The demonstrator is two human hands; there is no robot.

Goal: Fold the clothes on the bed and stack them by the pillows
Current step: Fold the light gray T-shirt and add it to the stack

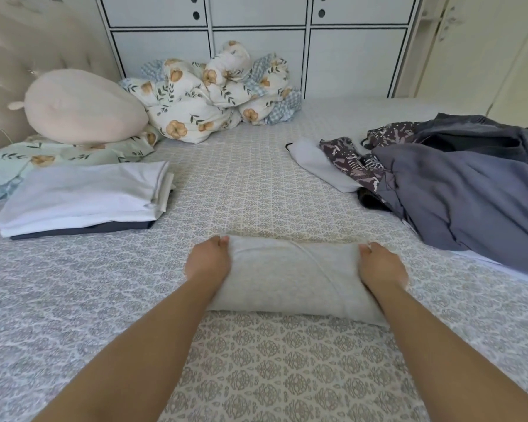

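A folded grey garment (287, 278) lies on the bed (287, 376) near its front edge. The left hand (208, 263) grips its left end and the right hand (380, 266) its right end, fingers (221, 240) curled together over the far corners, tips tucked into the cloth. A folded stack (80, 197) sits toward the left edge beside the pillows (83, 106); unfolded clothes (457, 190) heap at the right edge.
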